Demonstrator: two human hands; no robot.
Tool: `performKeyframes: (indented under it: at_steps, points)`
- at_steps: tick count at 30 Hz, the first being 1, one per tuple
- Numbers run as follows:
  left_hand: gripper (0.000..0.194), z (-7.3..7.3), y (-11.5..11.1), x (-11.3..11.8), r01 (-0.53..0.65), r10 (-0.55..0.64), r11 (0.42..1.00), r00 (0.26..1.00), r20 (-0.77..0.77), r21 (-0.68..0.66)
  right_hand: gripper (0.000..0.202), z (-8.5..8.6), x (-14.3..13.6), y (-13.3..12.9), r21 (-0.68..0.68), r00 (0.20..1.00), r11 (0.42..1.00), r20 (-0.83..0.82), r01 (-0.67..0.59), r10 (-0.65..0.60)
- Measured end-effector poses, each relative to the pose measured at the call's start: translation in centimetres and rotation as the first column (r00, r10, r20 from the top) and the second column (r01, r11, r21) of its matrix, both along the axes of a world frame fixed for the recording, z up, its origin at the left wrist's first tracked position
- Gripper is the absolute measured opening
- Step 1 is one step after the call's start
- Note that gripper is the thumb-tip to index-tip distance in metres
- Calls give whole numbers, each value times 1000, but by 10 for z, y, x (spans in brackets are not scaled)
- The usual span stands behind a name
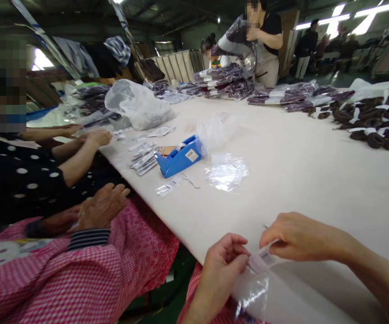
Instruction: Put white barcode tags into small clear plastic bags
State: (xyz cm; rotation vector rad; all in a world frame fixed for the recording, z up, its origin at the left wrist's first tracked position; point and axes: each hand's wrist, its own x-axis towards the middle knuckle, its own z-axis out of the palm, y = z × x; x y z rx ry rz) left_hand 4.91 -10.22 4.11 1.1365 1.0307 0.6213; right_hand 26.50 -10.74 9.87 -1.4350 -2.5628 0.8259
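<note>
Left hand (pixel 222 265), lower centre of the frame: grip closed, thumb and fingertips pinching the left end of a barcode tag (pixel 265 258) together with the top of a clear bag (pixel 252 292).
Right hand (pixel 297 237), just right of it: grip closed on the tag's other end, thumb under, fingers over.
Tag: white, barcode showing, held between the two hands at the near edge of the counter (pixel 316 180).
Bag: thin, crumpled, hanging from the left pinch over the counter edge.

Counter: white, wide, running from lower right to upper centre.
Centre of the frame: a flat clear bag (pixel 226 172); left of it a blue tape dispenser (pixel 180 158); in front of that a loose tag (pixel 169 186) with a thread.
Left of the dispenser: a pile of tags (pixel 143 157).
Upper left centre: a puffed plastic sack (pixel 137 104).
Upper centre: stacks of bagged dark garments (pixel 223 81).
Right edge: dark rolled pieces with white bands (pixel 373 123).

Left of the frame: a seated person in pink check, hand (pixel 101 207) resting on the lap; beyond, a person in dotted black with forearms at the counter edge.
Top centre: a standing person (pixel 265 42) holding a bagged garment; more people at the far upper right.
</note>
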Motion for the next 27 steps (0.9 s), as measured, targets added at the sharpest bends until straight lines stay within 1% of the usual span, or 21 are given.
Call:
performKeyframes:
  at_steps: [5, 9, 14, 17, 19, 20, 22, 25, 27]
  points:
    - [14, -6, -2, 4, -61, 62, 997, 998, -15, 49, 24, 1, -2, 0, -5, 1000, 1000, 20, 6, -6]
    - [12, -7, -1, 6, -60, 59, 998, 998, 10, 25, 25, 2, 2, 1, -29, 1000, 999, 14, -13, 14]
    - [13, -6, 1, 14, -53, 52, 998, 997, 62, 16, 26, 2, 3, 4, -50, 1000, 998, -14, -29, 28]
    - [12, -5, 3, 18, -81, 79, 997, 991, 104, 14, 23, -1, -1, 6, -26, 1000, 999, 13, -23, 23]
    - [13, -5, 5, 19, -98, 97, 995, 984, 149, -3, 23, -5, -2, 8, -23, 1000, 1000, -2, -12, 12]
    - [15, -4, 5, 18, -91, 93, 996, 981, 172, -21, 24, -7, -1, 9, -48, 1000, 999, -29, -10, 9]
    - [21, -3, 6, 15, -51, 63, 997, 976, 207, -64, 28, -12, 1, 13, -151, 995, 988, -104, -19, 3]
    - [36, -1, 7, 7, 18, 7, 995, 971, 237, -102, 32, -19, 4, 20, -338, 972, 939, -234, -64, -18]
    - [40, 2, 8, 3, 10, 17, 995, 964, 265, -98, 35, -23, 3, 24, -420, 951, 904, -304, -79, -58]
